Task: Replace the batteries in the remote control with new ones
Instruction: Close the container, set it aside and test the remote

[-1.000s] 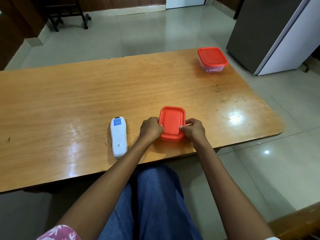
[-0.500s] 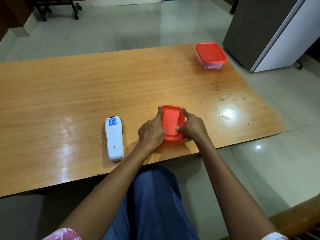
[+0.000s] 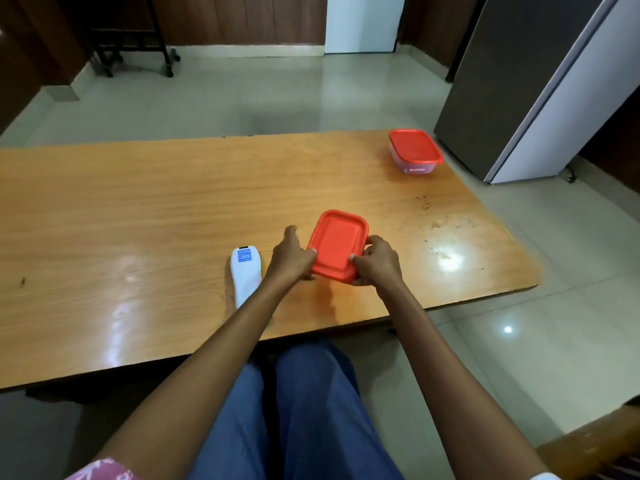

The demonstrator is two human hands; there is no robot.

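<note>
Head, remote [image 3: 244,275] beside left grip [image 3: 291,259] on box [image 3: 337,244]

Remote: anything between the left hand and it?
Nothing visible. The remote lies on the table just left of the left hand; the forearm hides its near end. That hand and the right hand grip the box.

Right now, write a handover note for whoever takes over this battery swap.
Left hand grips the left edge of the near red-lidded plastic box, forefinger stretched out.
Right hand pinches its right edge.
White plastic remote control lies on the wooden table, left of that box, untouched.
Second red-lidded box sits at the far right corner.
Done: nothing; box unopened, no batteries in view.
Left: open box, swap batteries.
</note>
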